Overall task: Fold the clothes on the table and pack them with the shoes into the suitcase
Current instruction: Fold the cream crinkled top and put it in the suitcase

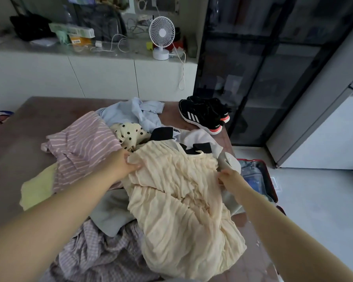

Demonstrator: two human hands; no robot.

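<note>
A cream crinkled garment [179, 200] lies on top of a heap of clothes on the brown table [25, 135]. My left hand [124, 163] pinches its upper left corner. My right hand [227, 177] grips its upper right edge. Around it lie a pink striped top [82, 145], a pale blue shirt [135, 112], a cream polka-dot piece [130, 133], a black and white garment [192, 139], a yellow cloth [37, 188] and a lilac checked piece [102, 255]. A pair of black shoes [206, 115] stands at the table's far right corner. The open red suitcase [267, 176] lies on the floor to the right.
A white counter along the back wall carries a small white fan [161, 37], cables and boxes. A dark glass cabinet [263, 68] stands behind the shoes. Pale floor [318, 210] stretches right of the table.
</note>
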